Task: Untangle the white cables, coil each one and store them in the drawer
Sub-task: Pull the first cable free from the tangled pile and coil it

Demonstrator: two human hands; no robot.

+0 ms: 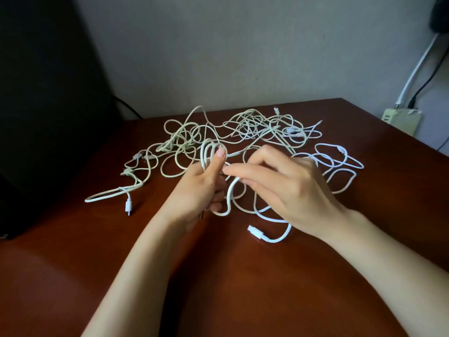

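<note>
Most of the view is a red-brown table, its near edge cut off. At nine o'clock a black bulk runs out of frame, too dark to identify. White cables sprawl tangled toward twelve o'clock, the strands too knotted to count. At centre the left hand curls round a small coil, thumb upright. The right hand pinches a strand beside it, hiding cable beneath. One plug lies at six o'clock.

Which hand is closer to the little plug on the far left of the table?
Left. The left hand holds cable loops just right of the plug; the right hand sits farther right, beyond it.
</note>
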